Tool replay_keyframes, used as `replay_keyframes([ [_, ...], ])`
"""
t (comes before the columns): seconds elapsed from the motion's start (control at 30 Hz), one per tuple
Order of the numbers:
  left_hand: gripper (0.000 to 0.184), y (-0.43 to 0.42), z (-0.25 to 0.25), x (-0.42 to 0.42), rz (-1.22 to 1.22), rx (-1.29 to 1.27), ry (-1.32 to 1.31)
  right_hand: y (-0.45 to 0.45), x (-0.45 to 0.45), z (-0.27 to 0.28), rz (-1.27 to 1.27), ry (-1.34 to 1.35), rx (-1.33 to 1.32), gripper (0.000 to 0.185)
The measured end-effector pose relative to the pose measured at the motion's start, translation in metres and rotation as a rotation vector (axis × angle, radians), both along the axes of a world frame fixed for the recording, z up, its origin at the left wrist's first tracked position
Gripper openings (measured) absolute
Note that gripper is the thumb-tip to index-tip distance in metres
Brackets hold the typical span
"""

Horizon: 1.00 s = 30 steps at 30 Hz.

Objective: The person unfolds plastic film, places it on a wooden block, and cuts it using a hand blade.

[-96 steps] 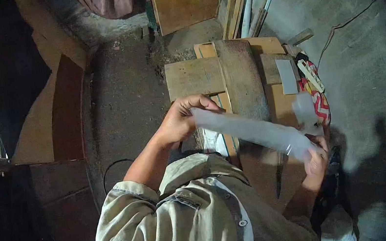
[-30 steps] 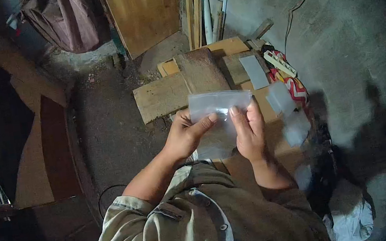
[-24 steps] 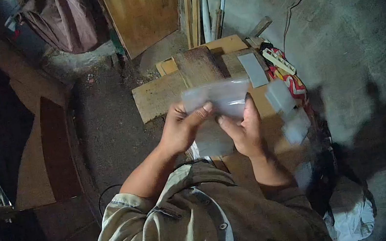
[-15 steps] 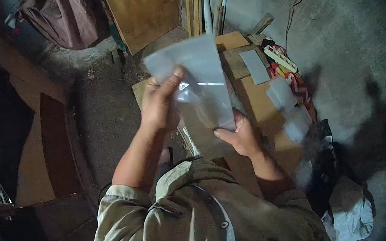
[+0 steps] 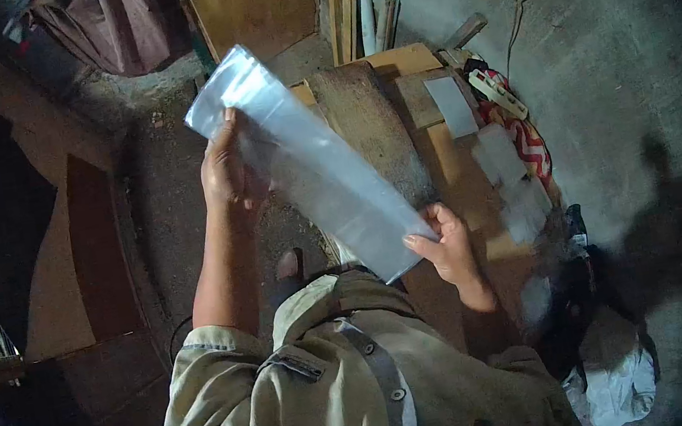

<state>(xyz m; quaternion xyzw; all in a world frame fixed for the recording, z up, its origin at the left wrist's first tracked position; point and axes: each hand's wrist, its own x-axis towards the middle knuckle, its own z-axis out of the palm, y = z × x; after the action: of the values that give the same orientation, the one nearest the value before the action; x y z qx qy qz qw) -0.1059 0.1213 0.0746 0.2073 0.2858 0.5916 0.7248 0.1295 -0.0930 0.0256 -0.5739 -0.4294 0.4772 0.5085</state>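
A long clear plastic sleeve (image 5: pixel 318 173) stretches slantwise between my hands, its upper end at the left and its lower end at the right. My left hand (image 5: pixel 225 164) grips it near the upper end, thumb on top and the other fingers mostly behind it. The lower right corner is pinched between the thumb and fingers of my right hand (image 5: pixel 443 246). Beneath the sleeve lies a worn wooden board (image 5: pixel 366 113) on top of cardboard (image 5: pixel 448 167).
Translucent plastic pieces (image 5: pixel 524 209) and a pale rectangular sheet (image 5: pixel 452 107) lie at the right. Beside them are a white power strip (image 5: pixel 499 95) and a red patterned cloth (image 5: pixel 533 155). A white bag (image 5: pixel 623 391) sits low at the right; wooden strips (image 5: pixel 344 8) lean at the back.
The plastic, earlier bunched or folded short between my hands, is now extended lengthwise. My left hand has moved up and left, and my right hand is slightly lower and further right.
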Motion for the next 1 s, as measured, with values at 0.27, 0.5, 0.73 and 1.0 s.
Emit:
replay_keyframes([
  [0.27, 0.018, -0.001, -0.017, -0.011, -0.010, -0.075, -0.160, -0.004, -0.010, -0.008, -0.248, 0.267, 0.089, 0.034],
  [0.5, 0.016, 0.001, -0.018, -0.020, -0.026, -0.059, -0.229, -0.002, -0.022, 0.007, -0.278, 0.119, 0.098, 0.020],
  [0.73, 0.020, -0.005, -0.018, -0.032, 0.010, -0.015, -0.274, -0.002, -0.019, 0.033, -0.288, -0.029, 0.059, 0.012],
  [1.0, 0.013, -0.011, -0.022, -0.033, 0.068, -0.014, -0.134, -0.001, -0.002, 0.024, -0.313, 0.111, 0.134, 0.014],
])
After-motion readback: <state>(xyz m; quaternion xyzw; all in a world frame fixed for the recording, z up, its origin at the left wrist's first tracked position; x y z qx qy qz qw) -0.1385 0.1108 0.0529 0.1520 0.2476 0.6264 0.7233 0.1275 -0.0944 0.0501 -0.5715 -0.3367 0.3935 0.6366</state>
